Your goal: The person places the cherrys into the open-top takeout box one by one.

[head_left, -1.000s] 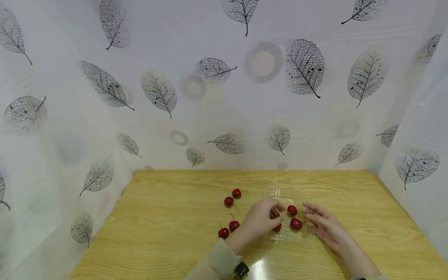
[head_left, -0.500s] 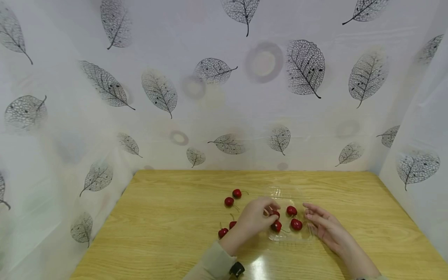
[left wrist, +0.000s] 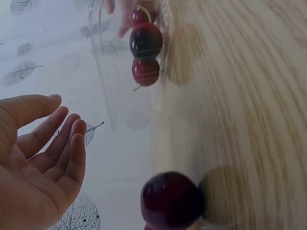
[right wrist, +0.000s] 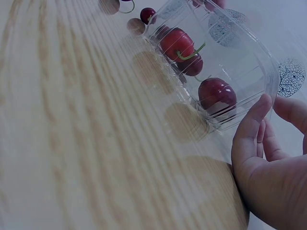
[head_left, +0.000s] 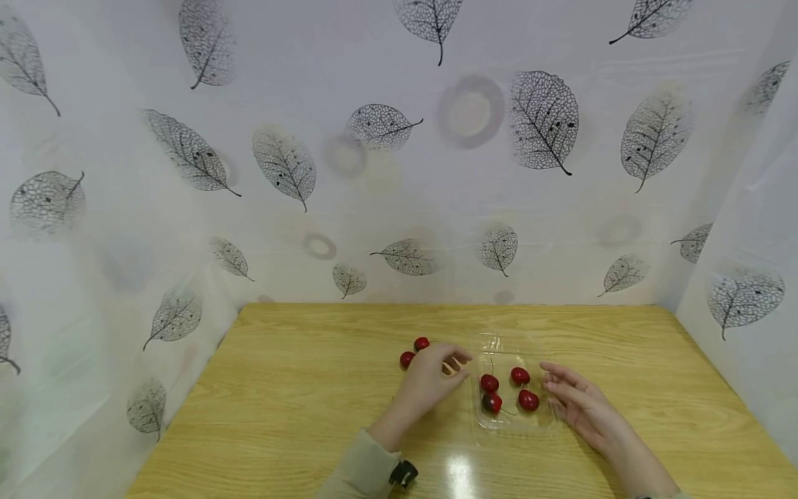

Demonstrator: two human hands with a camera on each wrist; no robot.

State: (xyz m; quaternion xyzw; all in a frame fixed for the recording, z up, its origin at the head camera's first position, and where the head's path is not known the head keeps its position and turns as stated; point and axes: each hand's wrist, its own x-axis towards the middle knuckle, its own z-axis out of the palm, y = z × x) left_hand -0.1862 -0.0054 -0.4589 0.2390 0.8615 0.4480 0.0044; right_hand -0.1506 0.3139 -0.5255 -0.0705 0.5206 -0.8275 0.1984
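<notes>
The left hand (head_left: 436, 374) hovers low over the tabletop (head_left: 280, 402), fingers relaxed and loosely spread, holding nothing. It sits between the clear plastic container (head_left: 512, 416) on its right and two loose cherries (head_left: 414, 352) just beyond its fingertips on the far left side; the wrist view shows one of these cherries (left wrist: 169, 199) close under the palm, not touched. The right hand (head_left: 576, 402) rests at the container's right edge, fingers nearly straight and open, the fingertips (right wrist: 256, 112) against or just beside the container wall (right wrist: 249, 62); it grips nothing. Inside the container lie three cherries (head_left: 505, 389), two on the left side near the left hand, one toward the right hand. A beige sleeve (head_left: 361, 471) covers the left forearm. Leaf-patterned white sheeting (head_left: 399, 152) walls in the wooden tabletop behind and at both sides.
</notes>
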